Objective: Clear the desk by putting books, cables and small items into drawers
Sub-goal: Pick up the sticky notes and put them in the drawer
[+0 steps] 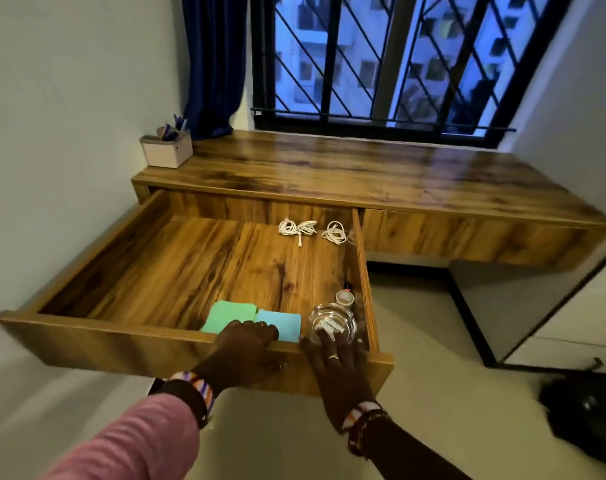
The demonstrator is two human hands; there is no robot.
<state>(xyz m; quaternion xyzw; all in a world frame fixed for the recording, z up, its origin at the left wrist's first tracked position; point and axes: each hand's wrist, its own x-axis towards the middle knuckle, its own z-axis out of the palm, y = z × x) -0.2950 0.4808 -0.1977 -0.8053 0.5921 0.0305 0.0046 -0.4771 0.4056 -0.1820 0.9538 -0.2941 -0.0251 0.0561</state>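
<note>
Gripping the front edge of the open drawer (86,336), the left hand (246,348) has its fingers (260,329) curled over the top of the panel, their tips just inside above the pads. The right hand (336,358) lies flat against the same panel farther right, fingers straight and released, holding nothing; their tips reach over the edge to the glass dish (332,323), and a ring shows on one finger.

Inside the drawer, at the front, a green pad (225,315) and a blue pad (284,322) lie side by side, touching. Just right of them sits the glass dish with small white items in it, near the right wall. Behind the dish stands a small round jar (344,298), and behind that a dark little bottle, too small to make out. At the back right lie two coiled white cables (296,227), near each other but apart.

The table (363,174) carries a pen box (166,150) at its back left corner, beside a blue curtain (211,64). A barred window (381,57) stands behind the table. A second drawer front (467,237), right of the open one, is closed.
</note>
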